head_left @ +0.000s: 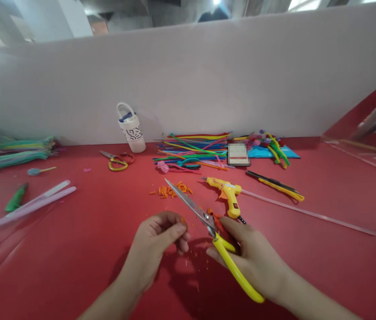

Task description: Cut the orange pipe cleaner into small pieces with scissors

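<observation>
Red table (91, 235), glue gun (230, 195) just beyond scissors (204, 217)

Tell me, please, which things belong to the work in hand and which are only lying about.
In use: scissors in right hand; orange piece in left hand; probably orange bits.

Lying about, seemingly: glue gun; cup; other scissors; coloured stems.

On the table (91, 231) before me, snippets (174, 190) lie left of the glue gun (230, 194), with the cup (134, 134) behind, further left.
</observation>
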Demonstrator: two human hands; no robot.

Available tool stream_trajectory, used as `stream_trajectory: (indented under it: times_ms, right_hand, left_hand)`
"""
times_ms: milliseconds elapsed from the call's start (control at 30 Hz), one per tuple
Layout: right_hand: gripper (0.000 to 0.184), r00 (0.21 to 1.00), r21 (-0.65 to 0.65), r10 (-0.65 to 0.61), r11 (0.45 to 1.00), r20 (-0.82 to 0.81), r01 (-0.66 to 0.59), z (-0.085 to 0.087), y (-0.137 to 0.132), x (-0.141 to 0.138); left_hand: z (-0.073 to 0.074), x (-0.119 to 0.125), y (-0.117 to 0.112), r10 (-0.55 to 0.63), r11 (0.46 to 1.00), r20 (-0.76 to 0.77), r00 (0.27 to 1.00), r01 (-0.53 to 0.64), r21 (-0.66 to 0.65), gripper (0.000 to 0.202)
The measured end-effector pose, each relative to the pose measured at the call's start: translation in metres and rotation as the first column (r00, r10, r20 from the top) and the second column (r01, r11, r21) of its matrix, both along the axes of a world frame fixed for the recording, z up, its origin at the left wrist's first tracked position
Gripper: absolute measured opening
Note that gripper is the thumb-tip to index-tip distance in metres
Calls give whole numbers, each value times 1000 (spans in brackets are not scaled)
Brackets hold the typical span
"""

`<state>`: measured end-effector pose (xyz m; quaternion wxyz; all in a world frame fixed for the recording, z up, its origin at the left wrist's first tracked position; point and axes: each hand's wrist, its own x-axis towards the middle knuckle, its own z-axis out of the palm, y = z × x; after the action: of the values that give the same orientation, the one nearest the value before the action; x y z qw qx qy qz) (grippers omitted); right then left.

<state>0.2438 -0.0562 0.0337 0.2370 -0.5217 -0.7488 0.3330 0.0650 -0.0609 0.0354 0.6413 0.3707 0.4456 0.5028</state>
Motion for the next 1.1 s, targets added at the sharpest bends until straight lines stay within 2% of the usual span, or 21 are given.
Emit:
stream_trajectory:
  times_ms: [133, 333, 533, 767, 1100]
  right_hand:
    - [29, 967, 64, 90, 992, 237, -108, -7, -2, 0]
    - [30, 899, 165, 105, 968, 424, -191, -22, -2, 1]
    - [28, 866, 215, 96, 950, 490, -227, -26, -2, 4]
    - [29, 843, 370, 39, 887, 536, -277, -28, -2, 5]
    - [30, 850, 399, 37, 871, 526, -285, -29, -1, 4]
  left_hand:
    - [4, -10, 4, 119, 990, 47, 992, -122, 71, 5]
    - [8, -15, 7, 146, 983, 67, 987, -153, 102, 5]
    - [7, -17, 7, 162, 982, 52, 985, -167, 93, 5]
    - [6, -17, 7, 178, 978, 51, 983, -182, 103, 6]
    - [7, -17, 8, 154, 983, 61, 986, -160, 95, 5]
